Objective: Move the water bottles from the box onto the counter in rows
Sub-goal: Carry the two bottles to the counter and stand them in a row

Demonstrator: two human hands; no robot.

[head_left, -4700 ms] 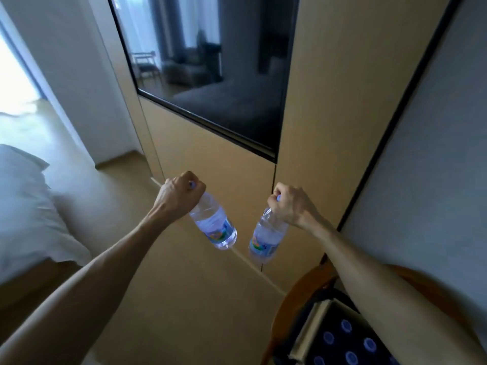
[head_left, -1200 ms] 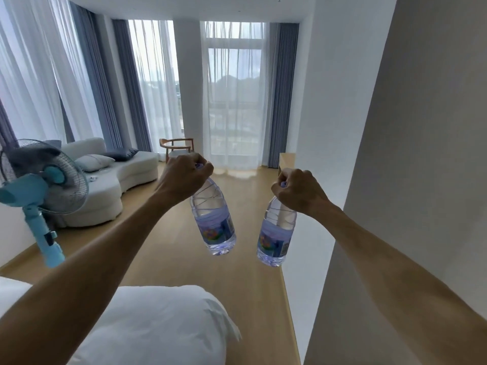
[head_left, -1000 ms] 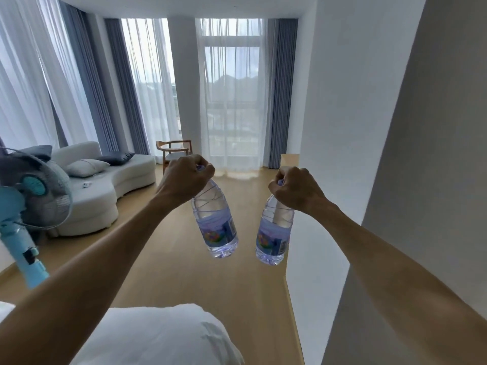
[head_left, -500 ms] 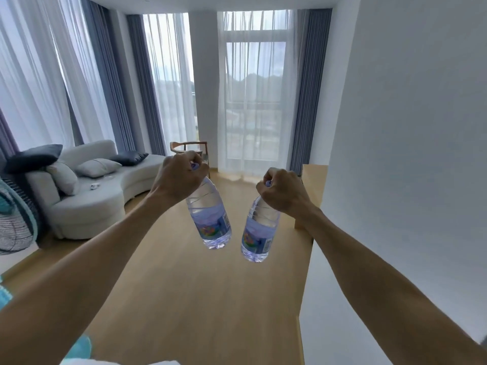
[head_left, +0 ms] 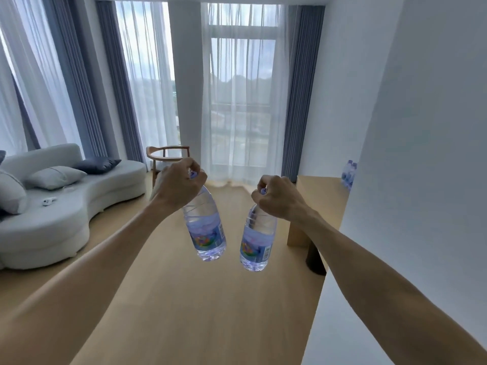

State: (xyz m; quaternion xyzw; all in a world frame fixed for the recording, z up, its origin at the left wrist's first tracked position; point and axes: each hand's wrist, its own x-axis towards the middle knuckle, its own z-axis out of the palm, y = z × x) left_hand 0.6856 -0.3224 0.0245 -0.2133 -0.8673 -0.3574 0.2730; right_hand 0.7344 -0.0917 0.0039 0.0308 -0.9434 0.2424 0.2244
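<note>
Head view: the left hand [head_left: 178, 186] is curled round the neck of one water bottle [head_left: 207, 230], and the right hand [head_left: 276, 197] round the neck of a second bottle [head_left: 257, 241]. Both caps are mostly hidden under the fingers. The bottles hang apart, above the wooden floor, to the left of the counter [head_left: 320, 192]. On the counter's far end more bottles [head_left: 348, 175] stand, half cut off by the white wall [head_left: 421, 154]; their number cannot be told.

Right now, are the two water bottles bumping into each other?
Apart. The head view shows bare floor between the left bottle and the right bottle, each hanging from its own hand.
</note>
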